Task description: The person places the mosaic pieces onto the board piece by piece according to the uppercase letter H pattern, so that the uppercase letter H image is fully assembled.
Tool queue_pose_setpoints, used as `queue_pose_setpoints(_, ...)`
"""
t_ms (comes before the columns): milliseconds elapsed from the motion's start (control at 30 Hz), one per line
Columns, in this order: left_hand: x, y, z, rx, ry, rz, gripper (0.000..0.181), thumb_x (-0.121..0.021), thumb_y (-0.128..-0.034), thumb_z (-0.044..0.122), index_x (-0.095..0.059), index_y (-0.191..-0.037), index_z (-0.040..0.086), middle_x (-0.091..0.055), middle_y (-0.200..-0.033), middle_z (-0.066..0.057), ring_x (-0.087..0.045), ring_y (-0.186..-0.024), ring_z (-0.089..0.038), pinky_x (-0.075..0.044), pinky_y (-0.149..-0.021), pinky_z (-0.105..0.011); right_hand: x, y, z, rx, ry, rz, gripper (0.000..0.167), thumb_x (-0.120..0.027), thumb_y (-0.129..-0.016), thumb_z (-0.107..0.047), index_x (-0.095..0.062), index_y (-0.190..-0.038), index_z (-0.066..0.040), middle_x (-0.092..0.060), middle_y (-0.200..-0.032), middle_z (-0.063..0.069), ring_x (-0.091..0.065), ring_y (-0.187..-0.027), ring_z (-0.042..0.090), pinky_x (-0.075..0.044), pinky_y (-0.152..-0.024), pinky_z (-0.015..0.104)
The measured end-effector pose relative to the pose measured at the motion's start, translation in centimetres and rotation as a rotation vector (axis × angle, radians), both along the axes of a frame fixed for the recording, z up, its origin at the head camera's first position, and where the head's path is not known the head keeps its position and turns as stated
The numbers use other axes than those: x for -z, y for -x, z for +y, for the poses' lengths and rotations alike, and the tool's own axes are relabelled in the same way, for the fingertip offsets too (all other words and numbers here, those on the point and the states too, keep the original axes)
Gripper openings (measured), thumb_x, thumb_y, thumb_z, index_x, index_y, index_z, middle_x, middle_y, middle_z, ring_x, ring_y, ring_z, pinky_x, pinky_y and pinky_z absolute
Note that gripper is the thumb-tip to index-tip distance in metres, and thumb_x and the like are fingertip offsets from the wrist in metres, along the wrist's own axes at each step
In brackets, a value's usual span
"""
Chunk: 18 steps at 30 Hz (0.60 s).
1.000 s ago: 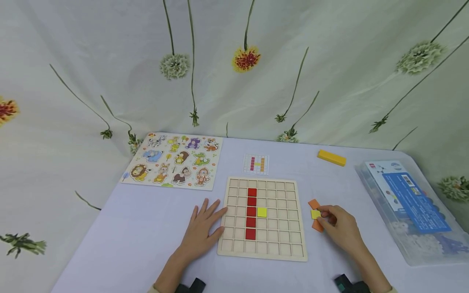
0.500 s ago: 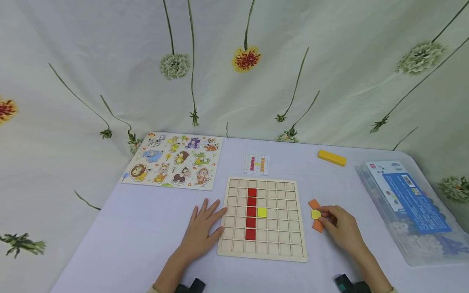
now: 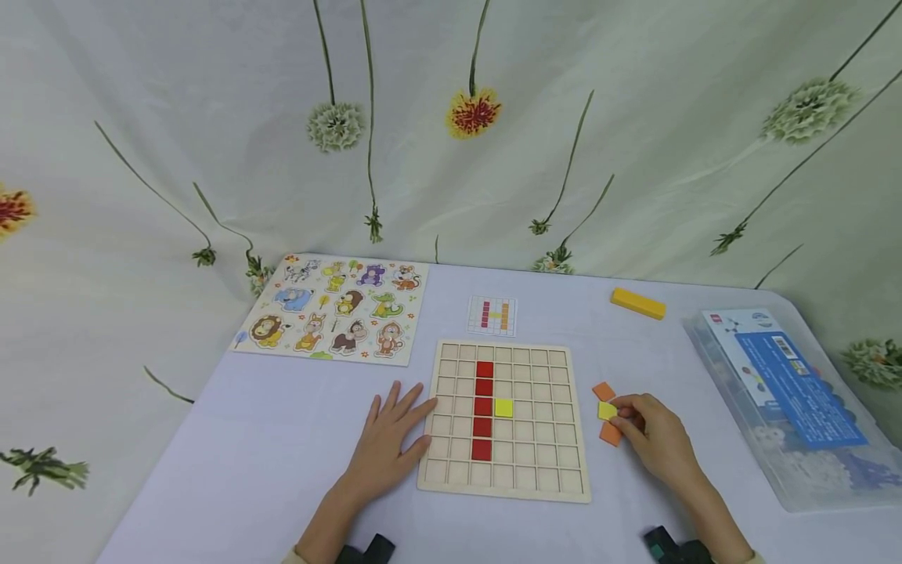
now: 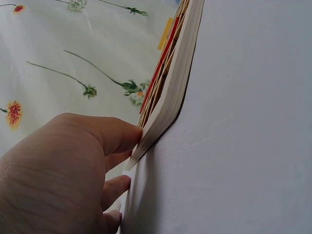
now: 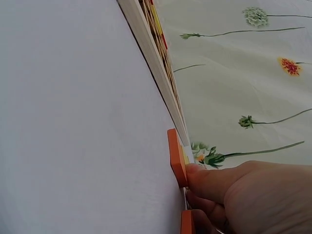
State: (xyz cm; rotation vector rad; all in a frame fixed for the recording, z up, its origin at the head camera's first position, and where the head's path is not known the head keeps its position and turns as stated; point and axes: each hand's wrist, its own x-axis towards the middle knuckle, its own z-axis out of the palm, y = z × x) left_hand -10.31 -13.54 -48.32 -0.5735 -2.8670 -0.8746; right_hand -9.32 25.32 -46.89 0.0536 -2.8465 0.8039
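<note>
A square wooden grid board (image 3: 546,457) lies in the middle of the table in the head view. It holds a column of several red tiles (image 3: 483,406) and one yellow tile (image 3: 503,407) to the right of that column. My left hand (image 3: 384,442) rests at the board's left edge, fingers spread; thumb and fingertips touch the side. To the right of the board, my right hand (image 3: 658,439) pinches a second yellow tile (image 3: 605,411) between thumb and index finger. Orange tiles (image 3: 603,392) lie around it; the right wrist view shows one orange tile (image 5: 176,158) by the thumb.
A small pattern card (image 3: 492,316) lies behind the board. An animal puzzle (image 3: 327,305) is at the back left. A yellow block (image 3: 637,304) sits at the back right, and a clear plastic box (image 3: 796,407) with a blue label stands on the right.
</note>
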Motion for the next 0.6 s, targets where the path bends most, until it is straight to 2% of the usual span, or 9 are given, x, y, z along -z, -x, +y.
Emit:
queue_pose_setpoints(300,-0.15,0.03,-0.02,0.001,0.000,-0.009,0.049,-0.063,-0.0883,0.026,-0.058,-0.136,0.016,-0.044,-0.152,-0.012,-0.020,-0.148,-0.042,-0.010,-0.116,-0.066,-0.24,0.04,-0.02,-0.006,-0.003,0.028,0.017,-0.075,-0.084,-0.007,-0.070,-0.099,-0.001,-0.059,-0.079,0.000,-0.047,-0.067,0.008,-0.039,-0.056,0.020)
queue_pose_setpoints(600,-0.16,-0.06,0.03,-0.002,0.006,-0.010,0.050,-0.063,-0.0881,0.027,-0.059,-0.136,0.016,-0.045,-0.152,-0.012,-0.021,-0.148,-0.042,-0.011,-0.116,-0.066,-0.57,-0.04,0.28,-0.031,0.022,-0.028,0.023,-0.077,-0.081,-0.008,-0.071,-0.103,-0.002,-0.059,-0.081,0.001,-0.048,-0.071,0.011,-0.041,-0.059,0.020)
